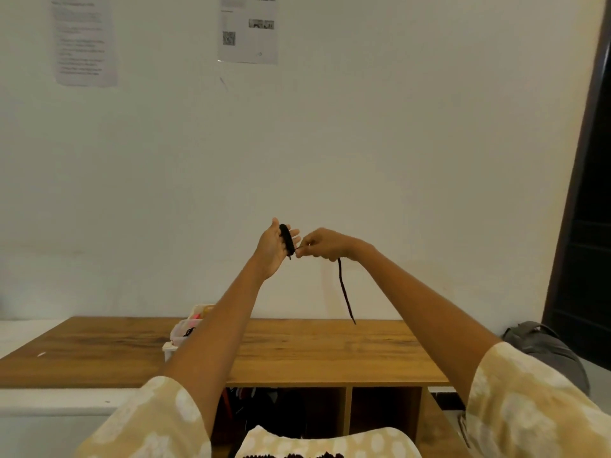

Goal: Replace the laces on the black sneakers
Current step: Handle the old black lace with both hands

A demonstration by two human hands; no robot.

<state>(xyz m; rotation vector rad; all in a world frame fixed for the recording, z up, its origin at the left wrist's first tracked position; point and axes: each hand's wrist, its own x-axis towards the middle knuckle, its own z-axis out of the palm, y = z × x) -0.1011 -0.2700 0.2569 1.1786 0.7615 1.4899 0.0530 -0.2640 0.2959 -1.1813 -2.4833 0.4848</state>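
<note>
From the head camera, I see both of my arms held up in the middle of the frame, in front of a plain white wall.

My left hand (272, 247) is held flat with straight fingers, and a black lace (287, 241) is wound around those fingers in a small bundle. My right hand (325, 244) is just beside it, with its fingers curled, pinching the same lace. The loose end hangs down from the right hand and its tip ends just above the far edge of the tabletop (297, 352).

I cannot see any black sneakers in this view. So I cannot tell if the old laces are out or if any new lace is in yet.

My guess is that this lace is being rolled up or unrolled, so the threading part looks like it is still left to do.

On the tabletop, in the lower left part of the frame, sits a white basket (180, 335) with pink and dark things inside, partly hidden by my left arm. A grey bag (545, 345) lies at the lower right. Two paper sheets (248, 28) hang on the wall at the top.
</note>
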